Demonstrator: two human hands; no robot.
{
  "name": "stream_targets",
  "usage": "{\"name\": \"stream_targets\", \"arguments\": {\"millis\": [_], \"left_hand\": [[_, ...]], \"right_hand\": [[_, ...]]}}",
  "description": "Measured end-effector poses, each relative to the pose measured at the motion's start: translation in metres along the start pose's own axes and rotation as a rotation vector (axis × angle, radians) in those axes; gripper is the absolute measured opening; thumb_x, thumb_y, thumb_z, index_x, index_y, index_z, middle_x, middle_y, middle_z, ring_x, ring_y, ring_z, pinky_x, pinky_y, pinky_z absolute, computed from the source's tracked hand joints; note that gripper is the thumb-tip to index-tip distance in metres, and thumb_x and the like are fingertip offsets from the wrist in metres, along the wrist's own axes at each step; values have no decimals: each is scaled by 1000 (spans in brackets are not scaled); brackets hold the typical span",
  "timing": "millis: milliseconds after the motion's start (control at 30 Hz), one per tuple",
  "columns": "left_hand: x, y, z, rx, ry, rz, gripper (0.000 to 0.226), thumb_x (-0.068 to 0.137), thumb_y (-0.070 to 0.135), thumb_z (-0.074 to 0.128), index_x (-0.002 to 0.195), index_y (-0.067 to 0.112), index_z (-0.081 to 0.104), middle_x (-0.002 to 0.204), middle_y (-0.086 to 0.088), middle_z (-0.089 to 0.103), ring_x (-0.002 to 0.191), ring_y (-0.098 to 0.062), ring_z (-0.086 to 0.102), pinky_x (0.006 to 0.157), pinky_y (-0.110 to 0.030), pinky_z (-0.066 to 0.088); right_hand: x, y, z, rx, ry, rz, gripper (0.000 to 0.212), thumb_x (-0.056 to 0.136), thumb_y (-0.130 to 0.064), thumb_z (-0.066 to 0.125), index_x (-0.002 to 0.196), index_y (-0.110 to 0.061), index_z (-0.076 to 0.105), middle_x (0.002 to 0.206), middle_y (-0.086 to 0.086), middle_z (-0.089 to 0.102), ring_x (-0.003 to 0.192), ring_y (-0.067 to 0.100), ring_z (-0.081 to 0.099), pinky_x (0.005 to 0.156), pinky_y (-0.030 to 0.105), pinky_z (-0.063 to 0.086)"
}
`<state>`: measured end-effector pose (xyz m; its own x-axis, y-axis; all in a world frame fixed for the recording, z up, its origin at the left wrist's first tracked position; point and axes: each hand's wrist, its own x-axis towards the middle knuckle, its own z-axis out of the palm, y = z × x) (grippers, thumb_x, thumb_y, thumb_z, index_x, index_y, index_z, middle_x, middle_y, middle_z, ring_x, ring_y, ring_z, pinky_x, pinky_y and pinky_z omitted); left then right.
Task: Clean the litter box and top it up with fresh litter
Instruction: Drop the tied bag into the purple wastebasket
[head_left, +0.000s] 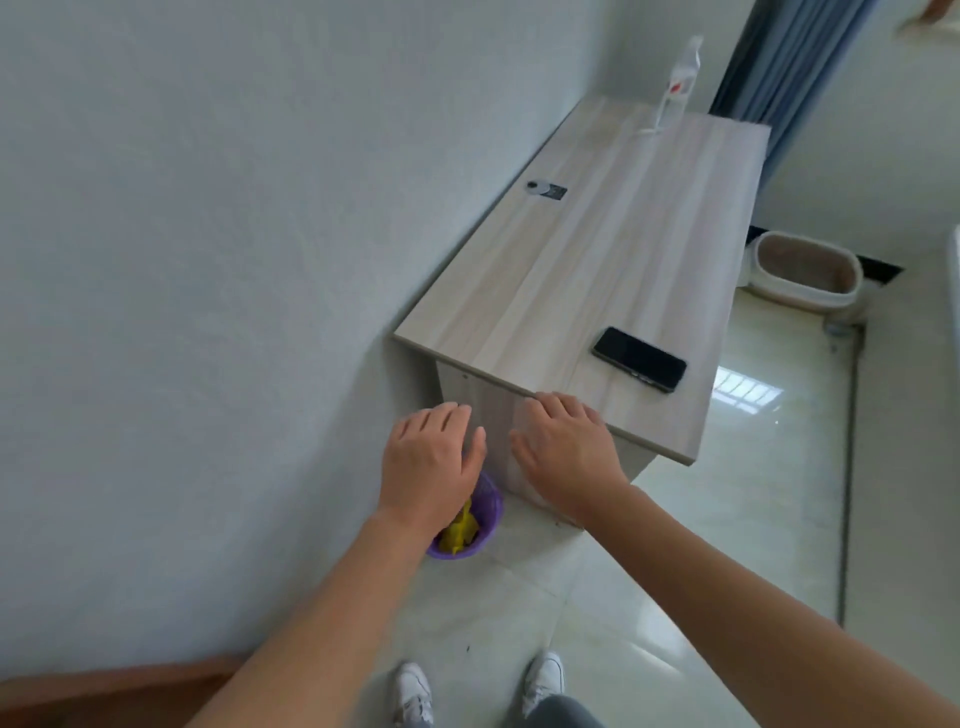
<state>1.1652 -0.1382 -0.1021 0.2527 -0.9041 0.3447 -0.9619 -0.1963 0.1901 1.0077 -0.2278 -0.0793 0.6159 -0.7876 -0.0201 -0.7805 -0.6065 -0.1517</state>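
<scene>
The litter box (802, 270), white with a pale brown inside, sits on the floor at the far right, beyond the desk. A purple basket (480, 530) with a yellow object (460, 530) in it stands on the floor beside the desk's near end, partly hidden by my left wrist. My left hand (431, 457) hovers above the basket with its fingers straight and holds nothing. My right hand (563, 447) is stretched out flat in front of the desk's near edge, also holding nothing.
A light wooden desk (587, 270) runs along the white wall. On it lie a black phone (639, 358), a small grey and black object (545, 188) and a clear bottle (675, 88) at the far end. Glossy tiled floor spreads to the right. My white shoes (543, 680) show below.
</scene>
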Motion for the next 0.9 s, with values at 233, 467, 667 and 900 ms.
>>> {"name": "stream_targets", "arguments": {"millis": [233,467,667,900], "left_hand": [[25,13,-43,-38,71,140,40,96,38,45,112,11,70,109,-4,72,95,-25,68,86,-39,51],[52,12,-58,-63,20,297,44,98,42,37,114,15,67,108,-2,72,94,-21,68,85,-37,51],[39,27,-38,-138,-91,395,47,101,46,33,116,17,66,105,2,72,89,-16,66,85,-34,49],[8,56,-20,-168,-199,518,47,100,45,33,114,15,66,107,-1,71,94,-20,66,87,-38,51]], "right_hand": [[-24,3,-53,-23,79,119,48,102,-43,33,135,-14,49,141,3,52,134,24,41,108,38,33],[-49,-8,-76,-51,111,304,51,102,-46,30,141,-16,45,144,1,50,136,22,39,111,38,31],[-80,-13,-60,-72,73,433,49,102,-41,34,140,-14,47,143,2,51,134,23,42,110,36,33],[-142,-11,-37,-77,67,614,47,102,-43,34,134,-14,53,137,2,57,131,23,46,109,36,34]]}}
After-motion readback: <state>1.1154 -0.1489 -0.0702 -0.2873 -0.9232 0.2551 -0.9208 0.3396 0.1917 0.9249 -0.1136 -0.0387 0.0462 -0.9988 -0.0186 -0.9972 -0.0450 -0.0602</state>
